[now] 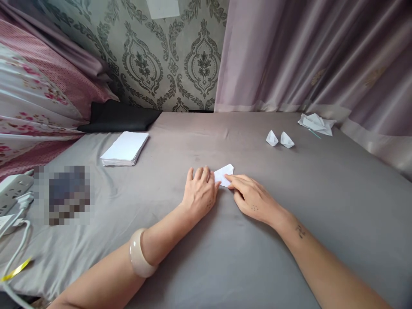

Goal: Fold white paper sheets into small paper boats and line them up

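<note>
A small folded piece of white paper [222, 175] lies on the grey cloth in front of me. My left hand [201, 191] rests flat over its left end, fingers slightly spread and thumb at the near edge. Part of the paper is hidden under that hand. At the right end, the index finger and thumb of my right hand [251, 195] close on the paper's near edge, with the other fingers curled beside them. Further back to the right stand two small folded paper shapes [272, 138], close together.
A stack of white paper sheets [125, 146] lies at the back left, before a black folded item [119, 116]. A white power strip [14, 191] with cords is at the left edge, near a blurred-out object [69, 191]. More folded white paper [317, 123] sits at the far right.
</note>
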{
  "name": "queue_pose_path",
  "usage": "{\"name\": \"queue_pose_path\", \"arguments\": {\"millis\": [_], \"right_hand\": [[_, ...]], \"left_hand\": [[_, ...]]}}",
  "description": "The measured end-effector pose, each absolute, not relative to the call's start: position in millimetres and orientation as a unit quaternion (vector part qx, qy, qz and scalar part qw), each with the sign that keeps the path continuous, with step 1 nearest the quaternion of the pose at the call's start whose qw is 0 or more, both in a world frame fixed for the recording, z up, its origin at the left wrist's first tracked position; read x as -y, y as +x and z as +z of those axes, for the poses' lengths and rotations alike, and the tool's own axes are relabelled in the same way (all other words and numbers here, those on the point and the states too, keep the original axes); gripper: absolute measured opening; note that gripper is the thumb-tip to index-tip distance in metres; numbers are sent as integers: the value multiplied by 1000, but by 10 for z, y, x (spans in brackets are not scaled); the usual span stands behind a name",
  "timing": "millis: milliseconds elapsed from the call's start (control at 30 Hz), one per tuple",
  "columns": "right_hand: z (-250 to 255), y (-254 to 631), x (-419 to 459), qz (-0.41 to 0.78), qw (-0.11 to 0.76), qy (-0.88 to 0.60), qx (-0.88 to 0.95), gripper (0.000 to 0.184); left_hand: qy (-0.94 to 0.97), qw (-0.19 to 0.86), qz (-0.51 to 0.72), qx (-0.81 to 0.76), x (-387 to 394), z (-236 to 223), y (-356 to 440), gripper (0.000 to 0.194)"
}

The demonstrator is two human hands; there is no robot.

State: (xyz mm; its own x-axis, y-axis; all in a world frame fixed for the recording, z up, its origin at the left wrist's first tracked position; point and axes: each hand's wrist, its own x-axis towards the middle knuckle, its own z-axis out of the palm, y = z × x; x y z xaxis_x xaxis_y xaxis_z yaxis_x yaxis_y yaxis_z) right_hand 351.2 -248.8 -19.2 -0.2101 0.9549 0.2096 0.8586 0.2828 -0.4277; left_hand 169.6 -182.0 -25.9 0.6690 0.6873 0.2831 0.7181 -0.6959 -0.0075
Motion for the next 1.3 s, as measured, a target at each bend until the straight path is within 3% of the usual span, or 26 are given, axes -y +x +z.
{"name": "queue_pose_path", "arguments": {"millis": [100, 200, 367, 667, 833, 1000, 1300], "right_hand": [[-209, 3523, 2415, 103, 262, -594, 753, 25], [-225, 3550, 2316, 88, 286, -606, 737, 28], [-232, 3585, 2247, 90, 250, -605, 751, 34], [-159, 3592, 2451, 94, 222, -633, 736, 19], [-145, 3538, 2489, 123, 226, -663, 703, 23], [-186, 3488, 2457, 142, 237, -718, 639, 26], [-180, 3371, 2451, 92, 178, -765, 612, 23]], "left_hand": [[-914, 38, -137, 380, 1756, -248, 1668, 32], [-917, 0, -145, 371, 1747, -249, 1673, 30], [-930, -51, -142, 335, 1783, -259, 1678, 34], [-949, -57, -188, 245, 1811, -220, 1622, 30], [-957, -102, -179, 204, 1833, -228, 1628, 32], [-957, -102, -173, 211, 1820, -259, 1617, 33], [-970, -59, -144, 187, 1868, -181, 1570, 30]]}}
